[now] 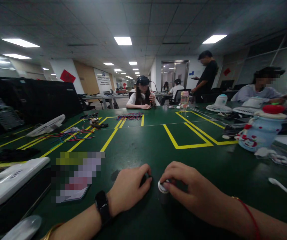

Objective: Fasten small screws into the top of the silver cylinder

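My left hand (130,188) rests on the green table (138,143), its fingers curled over a small dark part (147,180) that is mostly hidden. A black watch sits on that wrist. My right hand (187,186) is just to the right, fingers closed on a small white-topped cylindrical piece (162,188) standing on the table. The two hands nearly touch. A red string circles my right wrist.
A white fan body (11,181) lies at the left, coloured wires (68,136) and another white fan (47,126) farther back. A blue snowman-like bottle (262,131) stands at the right, a white bit (278,184) near it. Several people sit or stand across the table.
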Tool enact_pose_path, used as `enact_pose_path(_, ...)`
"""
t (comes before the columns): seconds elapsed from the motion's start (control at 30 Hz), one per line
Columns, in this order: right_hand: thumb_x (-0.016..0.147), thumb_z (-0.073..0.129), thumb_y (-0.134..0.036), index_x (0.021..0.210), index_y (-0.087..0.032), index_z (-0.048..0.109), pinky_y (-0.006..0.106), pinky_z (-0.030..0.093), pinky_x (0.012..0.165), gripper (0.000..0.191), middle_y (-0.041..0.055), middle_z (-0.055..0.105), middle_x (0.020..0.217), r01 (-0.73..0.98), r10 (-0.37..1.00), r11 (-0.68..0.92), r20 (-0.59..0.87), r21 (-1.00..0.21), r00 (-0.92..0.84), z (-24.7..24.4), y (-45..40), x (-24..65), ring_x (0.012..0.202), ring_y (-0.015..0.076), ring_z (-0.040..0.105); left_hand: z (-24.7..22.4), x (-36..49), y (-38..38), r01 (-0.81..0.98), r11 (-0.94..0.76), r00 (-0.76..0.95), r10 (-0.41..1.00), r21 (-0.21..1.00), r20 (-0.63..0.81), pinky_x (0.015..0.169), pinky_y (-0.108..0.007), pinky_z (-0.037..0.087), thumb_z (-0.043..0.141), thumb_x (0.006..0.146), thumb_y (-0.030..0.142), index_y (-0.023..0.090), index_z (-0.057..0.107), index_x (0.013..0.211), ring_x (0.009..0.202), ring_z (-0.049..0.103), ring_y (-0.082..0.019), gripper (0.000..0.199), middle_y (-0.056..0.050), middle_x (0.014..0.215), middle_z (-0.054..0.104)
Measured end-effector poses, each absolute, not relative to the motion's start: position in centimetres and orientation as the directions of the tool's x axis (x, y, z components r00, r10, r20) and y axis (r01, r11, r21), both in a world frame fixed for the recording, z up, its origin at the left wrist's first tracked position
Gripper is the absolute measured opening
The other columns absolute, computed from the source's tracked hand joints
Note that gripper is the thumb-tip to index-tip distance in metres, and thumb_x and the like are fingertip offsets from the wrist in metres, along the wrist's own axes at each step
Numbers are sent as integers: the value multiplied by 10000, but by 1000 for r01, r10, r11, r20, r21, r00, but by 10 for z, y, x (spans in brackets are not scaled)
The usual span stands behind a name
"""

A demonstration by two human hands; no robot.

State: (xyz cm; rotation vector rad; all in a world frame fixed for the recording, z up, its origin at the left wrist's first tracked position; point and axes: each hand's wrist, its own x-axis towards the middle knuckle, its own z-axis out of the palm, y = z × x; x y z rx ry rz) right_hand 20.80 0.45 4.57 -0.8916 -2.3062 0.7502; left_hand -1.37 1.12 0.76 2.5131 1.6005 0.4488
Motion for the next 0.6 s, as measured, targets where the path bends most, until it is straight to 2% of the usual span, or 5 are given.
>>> enact_pose_path(0.13,848,569,-173,1065,-253,628,258,440,722,239,11,597,1022,392,762,579,304,-715,-572,42,11,219,839,132,558,8,-14,13,861,-429,396,903,272,169,580,-254,322,474,917,323,268,544,996,699,612,-175,120,13,807,673)
enact_pose_path(0.3,890,505,-250,966,-190,643,259,413,592,169,18,608,795,538,895,369,133,-757,-427,22,34,244,684,139,542,9,-15,14,862,-427,401,904,273,147,577,-255,327,467,920,327,268,546,1006,693,604,-170,131,16,808,668)
enact_pose_path(0.4,857,528,-200,873,-184,666,261,408,609,140,24,605,828,601,848,465,132,-651,-513,13,41,252,695,134,540,10,-15,13,860,-429,407,903,277,134,577,-252,334,458,923,331,261,551,1009,684,598,-166,145,17,795,663)
enact_pose_path(0.5,821,551,-151,889,-197,670,266,403,649,144,23,594,857,603,785,586,196,-541,-587,10,39,251,750,141,534,11,-14,13,860,-432,412,902,271,128,569,-248,335,445,923,329,254,555,1017,675,592,-161,162,17,787,658)
enact_pose_path(0.6,797,547,-104,895,-191,666,277,406,685,177,26,592,860,585,759,627,236,-514,-607,12,35,246,791,152,528,11,-13,13,864,-430,409,903,261,133,555,-249,326,435,926,329,250,554,1022,664,588,-159,172,16,779,654)
